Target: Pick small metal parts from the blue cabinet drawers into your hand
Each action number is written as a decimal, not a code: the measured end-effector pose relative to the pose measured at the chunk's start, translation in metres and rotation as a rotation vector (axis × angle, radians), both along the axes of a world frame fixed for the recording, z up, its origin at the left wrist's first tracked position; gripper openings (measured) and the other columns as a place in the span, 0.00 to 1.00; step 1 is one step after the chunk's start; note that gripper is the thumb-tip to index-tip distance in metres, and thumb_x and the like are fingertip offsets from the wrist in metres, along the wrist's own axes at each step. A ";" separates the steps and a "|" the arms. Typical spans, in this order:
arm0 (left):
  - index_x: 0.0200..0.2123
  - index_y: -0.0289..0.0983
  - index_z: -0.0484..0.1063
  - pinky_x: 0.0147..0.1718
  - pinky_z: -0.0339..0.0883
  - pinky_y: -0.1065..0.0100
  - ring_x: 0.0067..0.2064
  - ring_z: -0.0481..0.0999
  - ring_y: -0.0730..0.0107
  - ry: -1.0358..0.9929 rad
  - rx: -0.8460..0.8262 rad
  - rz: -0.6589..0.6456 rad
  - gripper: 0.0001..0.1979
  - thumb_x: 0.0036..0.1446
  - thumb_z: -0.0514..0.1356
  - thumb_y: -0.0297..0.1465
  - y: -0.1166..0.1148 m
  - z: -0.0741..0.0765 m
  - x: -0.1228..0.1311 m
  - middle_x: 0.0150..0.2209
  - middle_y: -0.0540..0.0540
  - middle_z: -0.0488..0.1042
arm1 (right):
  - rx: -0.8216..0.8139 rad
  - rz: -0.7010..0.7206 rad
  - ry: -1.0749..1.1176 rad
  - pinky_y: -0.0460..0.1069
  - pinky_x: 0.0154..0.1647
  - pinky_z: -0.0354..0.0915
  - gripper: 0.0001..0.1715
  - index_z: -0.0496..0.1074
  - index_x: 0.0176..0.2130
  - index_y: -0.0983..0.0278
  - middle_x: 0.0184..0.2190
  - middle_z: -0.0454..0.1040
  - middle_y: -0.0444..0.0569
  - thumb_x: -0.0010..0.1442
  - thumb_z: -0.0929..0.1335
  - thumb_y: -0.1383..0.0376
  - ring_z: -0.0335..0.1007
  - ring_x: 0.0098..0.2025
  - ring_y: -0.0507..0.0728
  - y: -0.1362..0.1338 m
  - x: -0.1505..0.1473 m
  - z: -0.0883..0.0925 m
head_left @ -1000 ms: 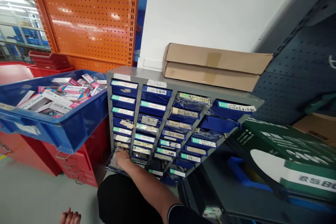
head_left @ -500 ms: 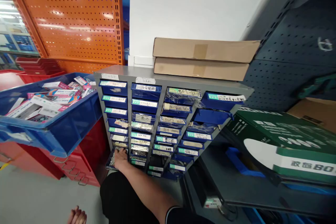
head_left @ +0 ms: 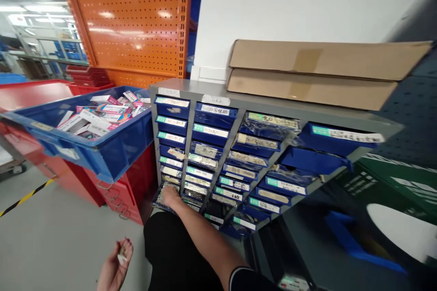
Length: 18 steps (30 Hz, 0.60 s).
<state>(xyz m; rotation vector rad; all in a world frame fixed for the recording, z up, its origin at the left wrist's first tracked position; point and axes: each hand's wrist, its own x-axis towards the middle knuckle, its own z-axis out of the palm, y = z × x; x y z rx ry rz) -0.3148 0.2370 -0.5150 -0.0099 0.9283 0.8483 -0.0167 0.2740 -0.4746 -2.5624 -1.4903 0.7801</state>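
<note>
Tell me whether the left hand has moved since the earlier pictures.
Yes. The left hand has risen and turned palm up with small bits in it, nearer the red crates; earlier only its fingers showed.

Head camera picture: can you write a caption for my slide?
Right hand digs in a bottom drawer of small parts; left hand cups some.

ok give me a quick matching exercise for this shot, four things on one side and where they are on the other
Things:
1. right hand
2. left hand
3. cardboard boxes
4. blue crate

Places:
A. on top of the grey drawer cabinet
B. palm up, low over the floor, holding small parts
C. in the pulled-out bottom drawer
D. left of the cabinet, full of small packets

Pairs: 1-C, 2-B, 3-A, 4-D
</note>
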 end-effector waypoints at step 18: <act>0.47 0.22 0.79 0.53 0.80 0.53 0.63 0.72 0.40 -0.115 0.209 -0.063 0.20 0.74 0.48 0.28 -0.017 -0.006 0.013 0.56 0.19 0.75 | -0.056 0.085 -0.057 0.58 0.57 0.74 0.14 0.76 0.51 0.70 0.51 0.76 0.55 0.67 0.75 0.67 0.74 0.54 0.61 -0.008 -0.002 0.007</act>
